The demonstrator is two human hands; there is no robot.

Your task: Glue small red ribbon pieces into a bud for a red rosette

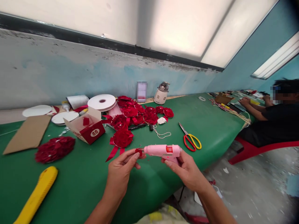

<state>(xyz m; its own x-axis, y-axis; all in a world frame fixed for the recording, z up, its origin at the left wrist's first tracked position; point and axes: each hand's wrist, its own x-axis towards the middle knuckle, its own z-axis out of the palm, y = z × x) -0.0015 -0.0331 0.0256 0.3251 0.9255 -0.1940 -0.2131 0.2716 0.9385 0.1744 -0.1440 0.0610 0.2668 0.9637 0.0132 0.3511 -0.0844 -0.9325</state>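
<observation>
My right hand [184,168] is wrapped round the handle of a pink glue gun [161,150], held level above the green table with its nozzle to the left. Between the thumb and fingers of my left hand [123,165] is a small piece of red fabric [138,151]. The nozzle tip meets or nearly touches this piece; I cannot tell which. Just beyond my left hand lies a red fabric flower [122,137] with ribbon tails. A heap of similar red flowers [136,112] sits farther back.
Red-and-yellow-handled scissors [190,138] lie right of the glue gun. An open box [90,130], a ribbon spool [102,102], cardboard [28,133] and a yellow-handled tool [37,193] are on the left. A bottle [161,93] stands by the wall. Another person [275,112] sits at far right.
</observation>
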